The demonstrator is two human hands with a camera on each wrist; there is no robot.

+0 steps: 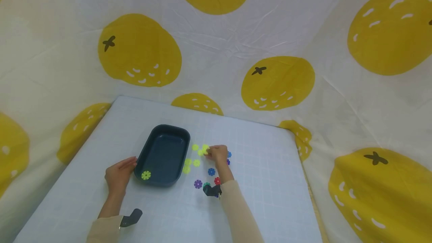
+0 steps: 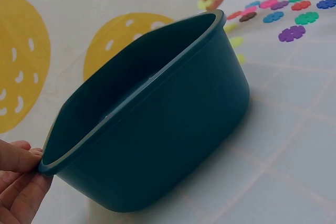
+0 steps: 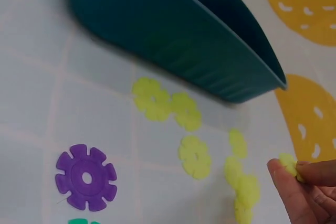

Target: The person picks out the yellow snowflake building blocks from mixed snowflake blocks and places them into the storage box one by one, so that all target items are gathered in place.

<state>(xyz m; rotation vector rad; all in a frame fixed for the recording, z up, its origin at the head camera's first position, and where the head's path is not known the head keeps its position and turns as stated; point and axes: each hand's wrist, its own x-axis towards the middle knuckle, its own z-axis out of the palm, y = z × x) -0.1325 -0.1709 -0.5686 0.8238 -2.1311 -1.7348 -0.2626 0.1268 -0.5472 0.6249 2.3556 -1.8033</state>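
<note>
My left hand [image 1: 118,176] pinches the rim of a dark teal plastic tub [image 1: 165,156] at its left side. Inside the tub's near-left corner lies one yellow-green snowflake disc [image 1: 146,175]. To the right of the tub, my right hand [image 1: 219,155] pinches another yellow-green snowflake disc [image 3: 287,163] between thumb and fingers, just above the table. Beside and below that hand, several loose yellow-green discs [image 3: 195,157] lie on the cloth, some overlapping. The left wrist view shows the left fingertips [image 2: 23,182] at the tub's corner.
A purple disc [image 1: 198,184], a blue disc [image 1: 211,171], a red disc [image 1: 217,180] and several other coloured ones lie near the right forearm. A pale checked cloth covers the table [image 1: 270,153]. Fruit-patterned fabric [image 1: 209,48] hangs behind and at both sides.
</note>
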